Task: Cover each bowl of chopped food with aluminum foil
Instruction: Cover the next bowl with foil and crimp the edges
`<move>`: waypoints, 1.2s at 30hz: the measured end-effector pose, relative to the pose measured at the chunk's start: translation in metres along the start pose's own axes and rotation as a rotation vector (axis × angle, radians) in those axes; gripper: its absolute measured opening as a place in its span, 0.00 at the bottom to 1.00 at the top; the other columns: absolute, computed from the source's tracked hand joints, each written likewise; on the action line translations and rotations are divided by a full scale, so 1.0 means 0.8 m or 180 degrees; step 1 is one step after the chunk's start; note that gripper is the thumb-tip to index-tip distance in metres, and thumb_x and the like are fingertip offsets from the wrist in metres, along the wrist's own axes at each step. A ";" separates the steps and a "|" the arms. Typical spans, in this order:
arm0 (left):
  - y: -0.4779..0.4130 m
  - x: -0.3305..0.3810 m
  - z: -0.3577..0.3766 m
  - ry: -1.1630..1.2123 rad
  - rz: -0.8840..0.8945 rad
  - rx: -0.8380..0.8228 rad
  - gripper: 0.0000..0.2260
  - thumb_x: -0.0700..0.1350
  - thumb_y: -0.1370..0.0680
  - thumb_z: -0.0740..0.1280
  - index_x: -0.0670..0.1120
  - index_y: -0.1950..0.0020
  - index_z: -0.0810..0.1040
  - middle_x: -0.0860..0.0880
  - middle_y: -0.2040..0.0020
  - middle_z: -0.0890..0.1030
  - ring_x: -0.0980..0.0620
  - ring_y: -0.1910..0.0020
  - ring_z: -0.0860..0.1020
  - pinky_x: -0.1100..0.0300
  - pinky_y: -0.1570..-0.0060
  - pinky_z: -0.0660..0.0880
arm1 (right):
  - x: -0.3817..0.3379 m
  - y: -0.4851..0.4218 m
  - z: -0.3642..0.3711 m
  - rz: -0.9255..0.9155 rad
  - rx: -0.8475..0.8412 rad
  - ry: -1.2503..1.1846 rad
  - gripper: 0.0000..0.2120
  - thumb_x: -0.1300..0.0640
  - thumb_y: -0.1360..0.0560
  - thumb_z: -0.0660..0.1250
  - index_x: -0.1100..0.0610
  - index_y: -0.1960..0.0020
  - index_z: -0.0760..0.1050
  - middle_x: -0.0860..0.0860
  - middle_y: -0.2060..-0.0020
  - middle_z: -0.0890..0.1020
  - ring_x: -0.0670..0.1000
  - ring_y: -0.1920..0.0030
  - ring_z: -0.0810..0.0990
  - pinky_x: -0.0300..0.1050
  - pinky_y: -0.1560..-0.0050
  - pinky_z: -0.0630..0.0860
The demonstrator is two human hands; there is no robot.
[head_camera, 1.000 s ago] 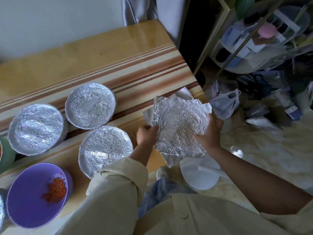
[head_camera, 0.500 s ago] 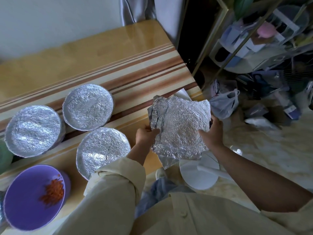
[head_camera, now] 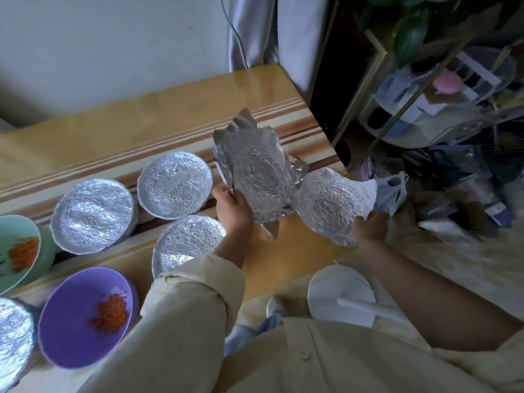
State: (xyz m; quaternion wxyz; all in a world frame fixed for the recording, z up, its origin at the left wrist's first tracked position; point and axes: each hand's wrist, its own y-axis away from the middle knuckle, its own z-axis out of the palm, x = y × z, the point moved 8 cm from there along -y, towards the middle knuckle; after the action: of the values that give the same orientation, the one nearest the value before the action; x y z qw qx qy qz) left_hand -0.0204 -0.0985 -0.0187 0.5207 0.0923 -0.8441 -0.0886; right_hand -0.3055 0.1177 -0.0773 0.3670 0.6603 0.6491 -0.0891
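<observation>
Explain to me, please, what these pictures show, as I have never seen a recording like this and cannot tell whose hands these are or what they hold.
There is no machine here: a person works with bare hands, and a wide-angle camera worn on their head looks down at them. The left hand grips a bundle of crinkled foil sheets; the right hand holds a single foil sheet beside it. On the striped wooden table stand three foil-covered bowls, with a fourth covered bowl at the lower left corner. A purple bowl and a green bowl, each holding chopped orange food, are not yet covered.
</observation>
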 end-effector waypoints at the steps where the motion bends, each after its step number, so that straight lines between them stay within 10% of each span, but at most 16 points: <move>1: 0.000 0.004 -0.006 0.0073 0.0048 0.0100 0.04 0.37 0.18 0.57 0.37 0.45 0.68 0.45 0.56 0.73 0.47 0.57 0.70 0.60 0.62 0.59 | 0.000 0.004 -0.003 0.0071 0.0036 0.0036 0.21 0.64 0.23 0.62 0.68 0.32 0.62 0.65 0.35 0.73 0.65 0.36 0.73 0.54 0.41 0.70; 6: -0.001 0.003 -0.035 0.0695 -0.0087 0.0494 0.04 0.36 0.18 0.56 0.40 0.53 0.66 0.49 0.64 0.69 0.48 0.59 0.68 0.60 0.62 0.60 | 0.013 0.020 -0.002 0.0479 -0.0028 0.0069 0.30 0.62 0.20 0.60 0.69 0.25 0.48 0.64 0.29 0.65 0.63 0.31 0.67 0.52 0.37 0.67; 12: -0.005 -0.021 -0.059 0.1804 -0.0726 0.0739 0.06 0.35 0.20 0.56 0.40 0.51 0.72 0.45 0.60 0.73 0.49 0.63 0.70 0.64 0.63 0.69 | 0.017 0.048 0.050 0.0503 -0.1023 -0.0207 0.24 0.69 0.23 0.60 0.64 0.28 0.62 0.63 0.31 0.68 0.62 0.34 0.71 0.49 0.40 0.72; 16: 0.002 -0.033 -0.040 0.1967 -0.1408 0.0007 0.01 0.39 0.20 0.61 0.43 0.51 0.70 0.49 0.62 0.70 0.53 0.67 0.69 0.61 0.69 0.70 | 0.018 0.092 0.091 0.0728 -0.2069 -0.0736 0.18 0.65 0.21 0.61 0.62 0.32 0.67 0.59 0.40 0.75 0.54 0.51 0.77 0.48 0.51 0.76; 19: 0.011 -0.041 -0.012 0.2173 -0.1761 -0.0645 0.08 0.43 0.21 0.64 0.42 0.44 0.74 0.47 0.57 0.76 0.52 0.63 0.76 0.59 0.66 0.75 | 0.024 0.084 0.076 0.0501 -0.1609 -0.0212 0.25 0.50 0.19 0.61 0.65 0.29 0.64 0.60 0.33 0.72 0.58 0.40 0.75 0.51 0.43 0.74; 23: 0.027 -0.050 0.017 0.1582 -0.1741 -0.1021 0.09 0.39 0.21 0.61 0.45 0.61 0.74 0.44 0.59 0.74 0.48 0.63 0.74 0.52 0.67 0.72 | -0.017 0.056 0.006 -0.0895 0.0004 0.0047 0.15 0.55 0.20 0.60 0.68 0.51 0.76 0.66 0.53 0.78 0.62 0.52 0.78 0.50 0.55 0.70; 26: 0.045 -0.056 0.033 0.1327 -0.1847 -0.1124 0.06 0.37 0.22 0.63 0.44 0.58 0.74 0.43 0.58 0.76 0.47 0.61 0.77 0.45 0.54 0.80 | -0.003 0.056 0.024 0.0149 -0.1324 -0.1705 0.21 0.43 0.18 0.51 0.59 0.49 0.74 0.58 0.55 0.81 0.54 0.58 0.79 0.46 0.60 0.72; 29: 0.059 -0.052 0.049 0.1074 -0.1705 -0.1434 0.06 0.37 0.21 0.62 0.41 0.58 0.74 0.45 0.66 0.74 0.51 0.71 0.74 0.61 0.73 0.74 | 0.002 0.072 0.039 0.0769 -0.2404 -0.2309 0.33 0.32 0.22 0.44 0.58 0.38 0.70 0.58 0.48 0.79 0.57 0.48 0.78 0.51 0.53 0.73; 36: 0.063 -0.079 0.056 0.0196 -0.1411 -0.1469 0.16 0.32 0.22 0.57 0.30 0.36 0.72 0.39 0.64 0.75 0.47 0.69 0.71 0.60 0.81 0.72 | 0.026 0.051 0.037 0.0782 -0.1848 -0.2198 0.27 0.35 0.21 0.49 0.55 0.39 0.71 0.52 0.52 0.78 0.52 0.52 0.76 0.48 0.54 0.71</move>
State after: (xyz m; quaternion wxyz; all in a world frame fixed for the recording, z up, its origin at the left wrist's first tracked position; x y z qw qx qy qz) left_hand -0.0360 -0.0318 -0.0807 0.5212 0.1560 -0.7449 -0.3861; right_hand -0.2539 0.1210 -0.0962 0.7390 0.5339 0.4041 -0.0742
